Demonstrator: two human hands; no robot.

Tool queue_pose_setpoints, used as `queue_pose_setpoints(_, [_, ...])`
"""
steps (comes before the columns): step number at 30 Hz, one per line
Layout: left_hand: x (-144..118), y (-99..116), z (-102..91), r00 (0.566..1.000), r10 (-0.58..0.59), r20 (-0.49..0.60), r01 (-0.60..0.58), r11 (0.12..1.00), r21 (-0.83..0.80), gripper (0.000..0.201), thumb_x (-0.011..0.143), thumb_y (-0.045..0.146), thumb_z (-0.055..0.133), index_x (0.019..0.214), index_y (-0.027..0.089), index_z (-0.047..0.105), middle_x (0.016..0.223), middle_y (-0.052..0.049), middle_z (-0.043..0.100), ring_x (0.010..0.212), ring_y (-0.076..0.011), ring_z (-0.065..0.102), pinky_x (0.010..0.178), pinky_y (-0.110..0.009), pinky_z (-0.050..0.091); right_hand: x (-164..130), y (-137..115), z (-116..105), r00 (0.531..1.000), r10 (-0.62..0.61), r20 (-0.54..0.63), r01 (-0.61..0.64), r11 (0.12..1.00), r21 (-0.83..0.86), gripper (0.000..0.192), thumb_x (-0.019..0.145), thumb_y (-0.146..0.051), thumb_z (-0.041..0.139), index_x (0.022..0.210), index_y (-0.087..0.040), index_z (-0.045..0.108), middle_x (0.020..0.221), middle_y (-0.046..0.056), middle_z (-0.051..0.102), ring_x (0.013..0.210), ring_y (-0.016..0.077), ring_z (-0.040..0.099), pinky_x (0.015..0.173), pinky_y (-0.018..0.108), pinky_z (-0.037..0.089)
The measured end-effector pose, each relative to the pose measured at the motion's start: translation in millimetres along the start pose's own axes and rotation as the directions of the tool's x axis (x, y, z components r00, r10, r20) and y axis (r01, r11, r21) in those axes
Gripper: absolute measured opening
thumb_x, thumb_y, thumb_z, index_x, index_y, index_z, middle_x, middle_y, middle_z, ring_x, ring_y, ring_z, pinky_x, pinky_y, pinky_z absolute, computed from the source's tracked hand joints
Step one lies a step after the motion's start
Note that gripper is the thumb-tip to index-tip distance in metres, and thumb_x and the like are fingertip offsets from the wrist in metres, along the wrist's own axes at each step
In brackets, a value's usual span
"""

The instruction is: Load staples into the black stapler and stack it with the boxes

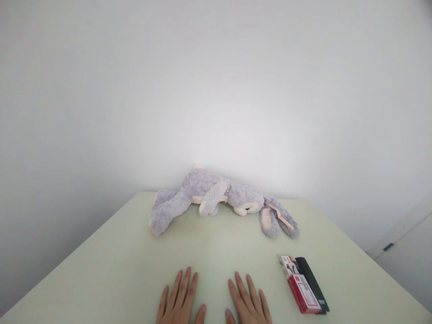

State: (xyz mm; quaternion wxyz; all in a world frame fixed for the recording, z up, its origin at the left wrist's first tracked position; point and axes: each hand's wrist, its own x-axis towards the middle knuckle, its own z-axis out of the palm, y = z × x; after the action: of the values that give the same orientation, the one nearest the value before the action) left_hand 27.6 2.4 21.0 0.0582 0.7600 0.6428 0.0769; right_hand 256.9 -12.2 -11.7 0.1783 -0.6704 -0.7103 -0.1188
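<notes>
My left hand (180, 300) lies flat on the pale green table (111, 265) at its near side, fingers stretched out and holding nothing. Beside it, my right hand (249, 300) also rests palm down with its fingers spread. Both wrists are cut off by the bottom of the view. Farther back, a plush rabbit (205, 189) in grey-purple lies on its side, its long ears to the right and its legs to the left. To the right of my right hand are a red and white box (304, 293) and a long black stapler-like object (312, 283), neither touched.
A small clear-fronted packet (288, 265) lies at the far end of the red box. A white wall (216, 90) rises behind the table's back edge. Low on the right is a white surface with a dark handle-like piece (388, 247).
</notes>
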Motion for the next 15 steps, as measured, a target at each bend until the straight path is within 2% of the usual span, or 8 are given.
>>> queue_pose_setpoints(4, [-2.1,1.8,-3.7,1.000,0.018,0.017,-0.018,1.000,0.014,0.064,0.099,0.062,0.034,0.156,0.036,0.019,0.165,0.003,0.014,0.155,-0.0314,0.021,0.124,-0.065,0.020,0.9,-0.8,-6.7,1.000,-0.006,0.006,0.006,1.000,-0.015,0.058,0.084,-0.040,0.054,0.142,-0.039,0.058,0.154,-0.008,0.044,0.139,0.0362,0.051,0.111,0.064,0.044])
queue_pose_setpoints(9, [-3.9,2.8,-4.8,1.000,0.026,-0.011,-0.025,0.999,0.030,0.064,0.100,0.060,0.034,0.157,0.035,0.020,0.166,0.002,0.015,0.155,-0.0313,0.022,0.124,-0.063,0.021,2.1,-0.6,-13.6,1.000,-0.024,0.016,0.024,0.999,-0.032,0.057,0.086,-0.042,0.053,0.143,-0.036,0.056,0.155,-0.008,0.040,0.140,0.0353,0.050,0.110,0.061,0.046])
queue_pose_setpoints(15, [-3.7,2.6,-2.3,0.999,0.035,-0.015,-0.035,0.999,0.020,0.067,0.098,0.060,0.037,0.157,0.034,0.020,0.166,0.001,0.015,0.155,-0.0323,0.021,0.123,-0.065,0.022,0.8,2.6,-11.5,1.000,-0.023,0.014,0.022,0.998,0.060,0.061,0.085,-0.036,0.057,0.145,-0.039,0.054,0.155,-0.007,0.041,0.141,0.0370,0.048,0.111,0.064,0.045])
